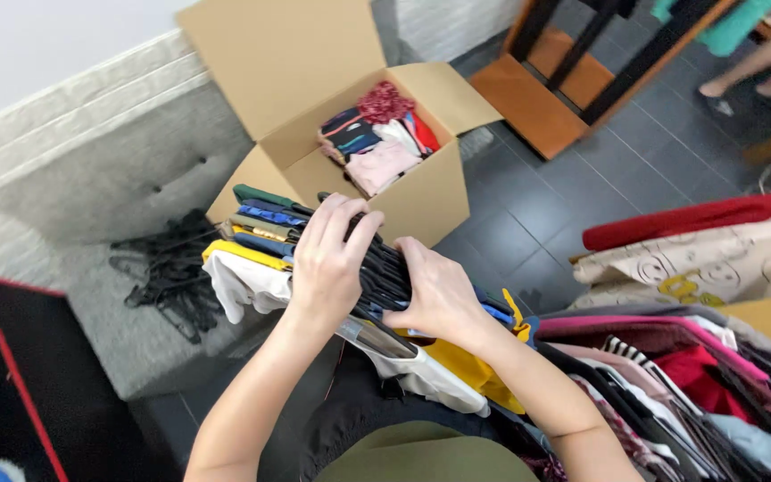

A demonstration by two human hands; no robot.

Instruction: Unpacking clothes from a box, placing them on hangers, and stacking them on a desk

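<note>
A thick bunch of black hangers (384,268) with clothes sits clamped between both hands over the rail: left hand (325,268) fingers curled over it, right hand (439,295) gripping beside; open cardboard box (421,201) just beyond.

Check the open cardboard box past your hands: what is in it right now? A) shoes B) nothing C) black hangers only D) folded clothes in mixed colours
D: the cardboard box has its flaps up and shows folded clothes in pink, red, white and dark tones; the loose black hangers lie outside it on the floor.
</note>
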